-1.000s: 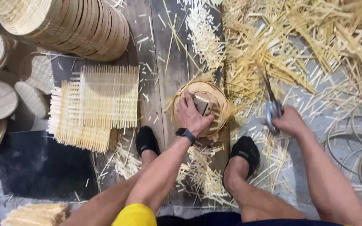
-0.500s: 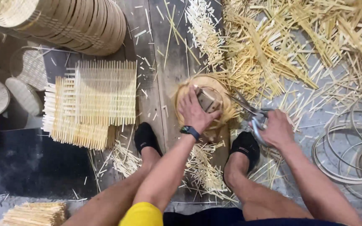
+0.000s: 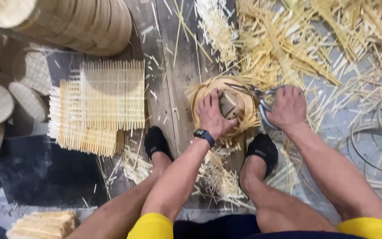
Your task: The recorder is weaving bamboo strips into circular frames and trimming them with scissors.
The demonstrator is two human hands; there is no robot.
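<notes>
two hands worked over a round woven bamboo disc (image 3: 224,116) that lay flat on the grey, weathered floor planks (image 3: 177,79), just ahead of two feet in black socks (image 3: 156,140). the left hand (image 3: 212,114), a dark watch (image 3: 204,135) on its wrist, pressed down on the disc with fingers spread and cupped over a small pale wooden block (image 3: 231,104) at its centre. the right hand (image 3: 288,106) was clenched around the looped handles of metal shears (image 3: 255,95), whose thin blades pointed left across the disc's far rim, where stiff strip ends stuck out ragged.

to the left lay a stack of square woven mats (image 3: 102,106), open lattices of pale straw-coloured strips with fringed edges. beyond them leaned a long roll of finished round lids (image 3: 80,22), smooth-rimmed and tightly stacked, with more discs scattered at the far left. heaps of thin cut bamboo slivers (image 3: 288,44) covered the floor ahead and to the right, and thin hoops (image 3: 376,132) lay coiled at the right edge.
</notes>
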